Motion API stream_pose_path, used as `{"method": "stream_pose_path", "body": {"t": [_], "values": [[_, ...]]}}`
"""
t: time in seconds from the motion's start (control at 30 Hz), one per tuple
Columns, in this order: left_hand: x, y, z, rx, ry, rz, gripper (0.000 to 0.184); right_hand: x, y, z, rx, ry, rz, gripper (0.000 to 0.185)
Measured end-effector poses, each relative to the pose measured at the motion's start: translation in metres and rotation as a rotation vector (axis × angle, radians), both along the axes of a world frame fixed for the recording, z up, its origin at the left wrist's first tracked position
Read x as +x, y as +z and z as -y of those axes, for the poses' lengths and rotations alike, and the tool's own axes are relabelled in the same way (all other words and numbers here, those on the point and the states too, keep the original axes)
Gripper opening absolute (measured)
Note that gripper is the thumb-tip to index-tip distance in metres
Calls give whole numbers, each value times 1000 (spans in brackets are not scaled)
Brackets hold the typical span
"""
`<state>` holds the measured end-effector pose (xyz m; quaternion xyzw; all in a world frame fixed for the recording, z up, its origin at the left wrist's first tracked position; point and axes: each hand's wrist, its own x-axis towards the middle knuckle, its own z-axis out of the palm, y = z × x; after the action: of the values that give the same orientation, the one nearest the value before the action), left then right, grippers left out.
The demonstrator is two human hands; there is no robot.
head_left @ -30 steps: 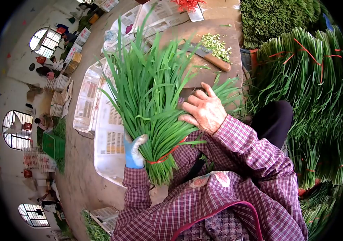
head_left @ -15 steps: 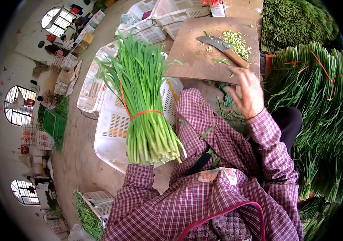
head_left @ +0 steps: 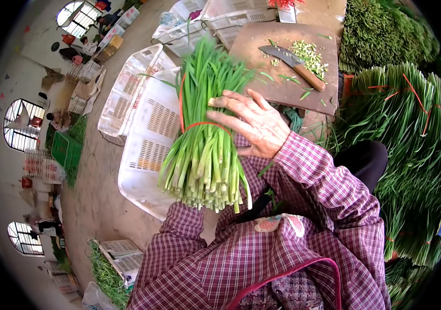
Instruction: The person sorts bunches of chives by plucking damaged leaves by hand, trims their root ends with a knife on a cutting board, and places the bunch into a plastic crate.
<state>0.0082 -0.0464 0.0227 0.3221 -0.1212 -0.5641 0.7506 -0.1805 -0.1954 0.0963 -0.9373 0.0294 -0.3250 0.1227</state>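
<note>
A thick bundle of garlic chives (head_left: 205, 165) stands over my lap, cut stem ends toward me and leaves pointing away. A red band (head_left: 207, 124) circles it, and a loose red strand runs up its left side. My left hand is hidden behind the bundle and supports it; only the checked sleeve (head_left: 181, 222) shows below the stems. My right hand (head_left: 254, 124) lies against the bundle's right side near the band, fingers spread and slightly blurred. A knife (head_left: 293, 64) with a wooden handle rests on the brown board (head_left: 256, 51), beside chopped stem pieces (head_left: 308, 57).
White plastic crates (head_left: 145, 170) stand left of my knee, with more beyond the board. Heaps of banded chives (head_left: 401, 124) line my right side. A green crate (head_left: 66, 151) and other people sit farther left. Loose greens (head_left: 104, 274) lie at lower left.
My right hand has moved left from beside the board onto the bundle. The bundle has shifted right and slightly away from me. The knife stays on the board.
</note>
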Motion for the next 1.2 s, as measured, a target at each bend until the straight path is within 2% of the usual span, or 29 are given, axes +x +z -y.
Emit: {"method": "stream_pose_path", "body": {"t": [0.1,0.17,0.2,0.23,0.3,0.33,0.37,0.4,0.43,0.5,0.53,0.6,0.67,0.73,0.77,0.8,0.9,0.97,1.0,1.07,1.1,1.13,1.2], "values": [[-1,7,5,-33,-79,-10,83,16,5,6,-59,20,64,107],[-3,16,9,-59,-183,-2,84,24,6,16,106,197,277,102],[-4,21,12,-73,-240,10,85,26,9,19,84,194,284,102],[-5,29,14,-73,-327,39,85,29,15,20,192,164,356,102],[-7,52,17,-51,-492,190,86,29,26,31,306,132,515,102],[-7,70,12,-6,-580,355,87,29,37,34,372,92,571,96],[-9,93,3,147,-548,682,89,25,50,34,485,33,556,93],[-13,118,-7,166,-451,1038,84,22,62,34,600,-24,543,89],[-9,139,-16,257,-477,1135,75,20,68,35,707,-66,555,82],[-4,160,-32,253,-190,1277,67,14,82,37,727,-168,531,79],[-7,168,-34,233,-32,1201,76,12,85,38,752,-213,502,78],[-19,180,-19,106,334,1344,103,12,90,34,695,-230,517,77],[-39,185,10,-52,390,1354,125,14,92,27,642,-241,527,77],[-39,172,41,-191,335,1355,127,19,93,17,580,-294,506,76],[-47,170,57,-331,276,1234,121,20,95,12,533,-287,497,77],[-56,173,68,-327,345,1264,110,23,90,11,453,-327,474,78],[-56,157,89,-233,352,994,102,29,82,7,446,-365,433,81],[-53,151,98,-327,416,1050,74,34,71,12,338,-347,436,91],[-52,156,98,-329,420,1048,74,31,73,11,333,-344,435,91],[-51,168,96,-361,339,765,63,24,76,10,262,-257,415,103],[-41,169,96,-294,323,693,50,22,76,11,306,-210,356,113],[-30,173,94,-273,287,780,49,23,73,12,305,-204,359,113],[-30,182,84,-265,187,620,46,26,59,12,377,-105,428,117]]}}
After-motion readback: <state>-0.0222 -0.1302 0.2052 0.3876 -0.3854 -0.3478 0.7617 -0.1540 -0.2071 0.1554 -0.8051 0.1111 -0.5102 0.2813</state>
